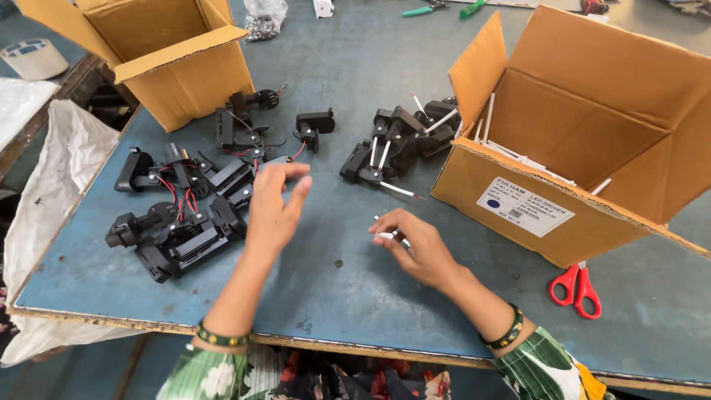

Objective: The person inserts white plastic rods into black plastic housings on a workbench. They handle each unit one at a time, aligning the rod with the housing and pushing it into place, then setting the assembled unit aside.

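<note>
Two piles tell the story: black parts with red wires (pixel 181 215) wait by the left hand (pixel 272 207), which is half open and pinching something small, while sleeved ones (pixel 400 141) sit near the cardboard box (pixel 533 215). The right hand (pixel 415 248) grips a white sleeve (pixel 386 235) on the surface (pixel 341 281).

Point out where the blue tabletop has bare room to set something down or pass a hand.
Bare: the blue tabletop along the near edge by the left hand and right hand, and the far middle between the tan cardboard boxes. Crowded: black plastic parts with red wires at left, black parts with white sleeves beside the right box.
</note>
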### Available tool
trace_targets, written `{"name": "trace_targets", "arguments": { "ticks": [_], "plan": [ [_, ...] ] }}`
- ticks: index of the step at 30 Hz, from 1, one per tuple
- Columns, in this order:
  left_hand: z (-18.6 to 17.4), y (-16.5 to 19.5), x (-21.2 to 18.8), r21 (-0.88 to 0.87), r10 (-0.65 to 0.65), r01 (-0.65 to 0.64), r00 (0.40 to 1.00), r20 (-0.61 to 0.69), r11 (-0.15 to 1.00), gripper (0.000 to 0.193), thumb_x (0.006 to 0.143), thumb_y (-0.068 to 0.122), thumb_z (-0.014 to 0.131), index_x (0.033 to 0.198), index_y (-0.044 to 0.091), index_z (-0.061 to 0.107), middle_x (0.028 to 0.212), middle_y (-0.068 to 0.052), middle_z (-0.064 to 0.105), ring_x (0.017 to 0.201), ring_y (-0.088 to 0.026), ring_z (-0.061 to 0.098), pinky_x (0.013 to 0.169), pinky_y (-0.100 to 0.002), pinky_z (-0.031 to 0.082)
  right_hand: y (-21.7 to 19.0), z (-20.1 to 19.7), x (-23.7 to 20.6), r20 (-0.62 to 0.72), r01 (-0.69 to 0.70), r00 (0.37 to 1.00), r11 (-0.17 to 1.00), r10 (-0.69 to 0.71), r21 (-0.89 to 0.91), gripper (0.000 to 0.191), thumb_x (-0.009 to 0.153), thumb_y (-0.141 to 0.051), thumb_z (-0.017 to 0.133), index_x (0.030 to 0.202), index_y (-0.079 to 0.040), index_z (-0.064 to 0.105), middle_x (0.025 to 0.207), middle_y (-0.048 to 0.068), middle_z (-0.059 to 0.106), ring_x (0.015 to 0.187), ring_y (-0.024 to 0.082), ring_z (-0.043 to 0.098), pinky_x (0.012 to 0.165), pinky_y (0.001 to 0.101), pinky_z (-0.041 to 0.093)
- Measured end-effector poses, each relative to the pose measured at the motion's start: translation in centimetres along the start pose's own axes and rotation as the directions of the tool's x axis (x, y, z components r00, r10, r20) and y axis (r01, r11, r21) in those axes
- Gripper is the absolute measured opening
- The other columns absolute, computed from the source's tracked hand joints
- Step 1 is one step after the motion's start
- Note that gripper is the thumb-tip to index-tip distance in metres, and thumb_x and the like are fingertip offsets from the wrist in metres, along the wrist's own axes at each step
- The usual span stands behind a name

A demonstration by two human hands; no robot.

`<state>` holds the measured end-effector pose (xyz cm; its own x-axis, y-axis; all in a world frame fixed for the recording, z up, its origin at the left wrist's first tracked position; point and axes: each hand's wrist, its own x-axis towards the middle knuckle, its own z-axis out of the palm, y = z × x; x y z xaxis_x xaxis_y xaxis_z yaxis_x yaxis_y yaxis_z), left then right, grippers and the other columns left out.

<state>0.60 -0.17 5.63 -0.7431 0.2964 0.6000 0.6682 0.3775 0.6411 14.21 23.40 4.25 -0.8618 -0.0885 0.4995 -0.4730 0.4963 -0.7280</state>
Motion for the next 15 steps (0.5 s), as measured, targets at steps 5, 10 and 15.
{"name": "trace_targets", "arguments": {
  "ticks": [5,10,15],
  "plan": [
    [-0.2,0.2,6.8,0.37,0.071,-0.083,0.996,0.048,0.925,0.029,0.096,0.028,0.072,0.12,0.012,0.066,0.114,-0.008,0.068,0.11,-0.031,0.059,0.091,-0.046,0.044,0.4,0.4,-0.3,0.073,-0.183,0.982,0.978,0.177,0.097,0.013,0.093,-0.009,0.07,0.105,-0.007,0.065,0.102,0.004,0.073,0.087,0.015,0.075,0.069,0.0264,0.059],
    [1.8,1.0,9.4,0.663,-0.088,-0.041,0.983,0.159,0.747,0.059,0.08,0.045,0.083,0.125,0.014,0.061,0.104,-0.014,0.069,0.105,-0.034,0.059,0.085,-0.055,0.039,0.8,-0.1,0.1,0.263,-0.05,0.963,0.998,0.058,-0.037,0.013,0.091,-0.008,0.073,0.101,-0.004,0.065,0.095,0.007,0.069,0.085,0.019,0.071,0.073,0.0317,0.056],
    [3.5,1.6,8.8,0.777,0.012,-0.109,0.992,0.129,0.62,0.048,0.077,0.035,0.08,0.119,0.019,0.065,0.094,-0.004,0.073,0.103,-0.024,0.065,0.098,-0.05,0.035,0.6,-0.5,0.3,0.306,-0.123,0.94,0.985,0.154,-0.12,0.015,0.09,-0.012,0.075,0.098,-0.005,0.066,0.093,0.007,0.068,0.08,0.02,0.07,0.067,0.0326,0.055]
  ]
}}
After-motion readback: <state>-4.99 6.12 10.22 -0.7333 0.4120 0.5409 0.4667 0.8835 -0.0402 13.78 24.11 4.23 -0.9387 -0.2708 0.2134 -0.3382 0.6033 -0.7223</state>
